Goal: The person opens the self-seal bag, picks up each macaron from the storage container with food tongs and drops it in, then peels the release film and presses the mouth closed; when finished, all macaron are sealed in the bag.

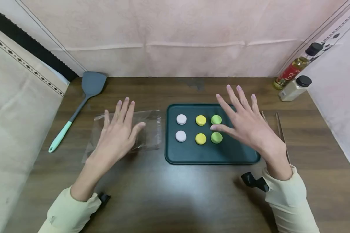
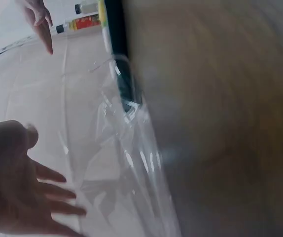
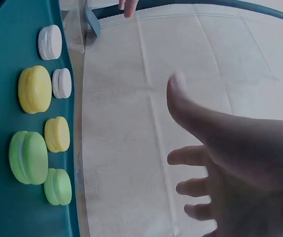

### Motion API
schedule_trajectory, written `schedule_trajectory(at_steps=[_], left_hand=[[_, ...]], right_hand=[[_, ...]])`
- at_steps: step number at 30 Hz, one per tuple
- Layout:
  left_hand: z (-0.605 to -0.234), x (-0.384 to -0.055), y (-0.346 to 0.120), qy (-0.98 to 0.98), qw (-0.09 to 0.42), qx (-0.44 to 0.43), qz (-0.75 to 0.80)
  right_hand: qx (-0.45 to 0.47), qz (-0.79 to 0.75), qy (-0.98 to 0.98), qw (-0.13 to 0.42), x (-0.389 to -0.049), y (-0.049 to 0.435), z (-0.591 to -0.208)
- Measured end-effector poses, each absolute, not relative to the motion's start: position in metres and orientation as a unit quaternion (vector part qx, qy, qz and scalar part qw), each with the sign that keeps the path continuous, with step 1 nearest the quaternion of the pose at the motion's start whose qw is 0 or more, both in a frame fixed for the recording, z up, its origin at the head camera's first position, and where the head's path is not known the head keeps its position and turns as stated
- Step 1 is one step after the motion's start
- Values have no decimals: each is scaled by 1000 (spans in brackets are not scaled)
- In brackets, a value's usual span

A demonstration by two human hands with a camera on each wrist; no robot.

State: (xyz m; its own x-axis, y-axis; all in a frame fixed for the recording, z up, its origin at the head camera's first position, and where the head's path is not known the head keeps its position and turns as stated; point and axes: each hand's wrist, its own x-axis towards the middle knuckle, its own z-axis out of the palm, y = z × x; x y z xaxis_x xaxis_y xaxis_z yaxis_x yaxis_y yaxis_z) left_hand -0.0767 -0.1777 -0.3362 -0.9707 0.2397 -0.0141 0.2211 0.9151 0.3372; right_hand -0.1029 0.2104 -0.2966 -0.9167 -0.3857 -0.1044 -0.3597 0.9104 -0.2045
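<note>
My left hand [image 1: 116,136] is spread over a clear plastic bag [image 1: 150,129] lying on the table, its fingers straight and holding nothing. With fingers splayed, my right hand [image 1: 248,124] hovers above the right part of a dark green tray [image 1: 175,158]. On the tray, macarons stand in pairs: white macarons [image 3: 50,42] at the left, yellow macarons [image 3: 35,89] in the middle, green macarons [image 3: 28,158] beside my right thumb. The right wrist view shows that hand raised above the tray, empty. Part of the tray's right side is hidden under it.
A grey spatula [image 1: 93,84] with a mint handle lies at the left. At the back right stand a red-labelled bottle [image 1: 291,72] and a black-capped jar [image 1: 294,89]. Metal tongs [image 1: 280,127] lie right of the tray, partly behind my right hand. A pale cloth [image 1: 175,38] hangs behind.
</note>
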Motion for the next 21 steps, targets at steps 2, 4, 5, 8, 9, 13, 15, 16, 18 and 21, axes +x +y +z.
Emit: schedule_trajectory(at_steps=[2, 4, 5, 8, 9, 13, 15, 16, 18, 21], left_hand=[[-336, -74, -182, 971, 16, 134, 198], [-339, -69, -185, 963, -1, 151, 224], [-340, -67, -186, 959, -10, 160, 235], [-347, -60, -190, 949, -35, 184, 255], [-349, -59, -191, 947, -43, 190, 257], [-356, -59, -198, 944, -62, 202, 252], [-359, -61, -201, 946, -60, 201, 247], [-360, -62, -202, 947, -57, 201, 246], [-363, -63, -204, 947, -56, 202, 245], [-366, -66, -205, 945, -65, 205, 247]], right_hand=[[-191, -108, 975, 44, -101, 216, -295], [-183, -125, 975, 15, -96, 227, -295], [-177, -130, 976, 0, -93, 236, -296], [-149, -136, 979, -29, -82, 265, -301], [-140, -132, 981, -33, -78, 275, -304], [-102, -87, 991, -8, -68, 313, -319], [-92, -65, 994, 12, -62, 327, -326], [-87, -57, 994, 24, -60, 333, -329], [-80, -50, 995, 40, -54, 342, -332], [-65, -50, 994, 67, -50, 351, -334]])
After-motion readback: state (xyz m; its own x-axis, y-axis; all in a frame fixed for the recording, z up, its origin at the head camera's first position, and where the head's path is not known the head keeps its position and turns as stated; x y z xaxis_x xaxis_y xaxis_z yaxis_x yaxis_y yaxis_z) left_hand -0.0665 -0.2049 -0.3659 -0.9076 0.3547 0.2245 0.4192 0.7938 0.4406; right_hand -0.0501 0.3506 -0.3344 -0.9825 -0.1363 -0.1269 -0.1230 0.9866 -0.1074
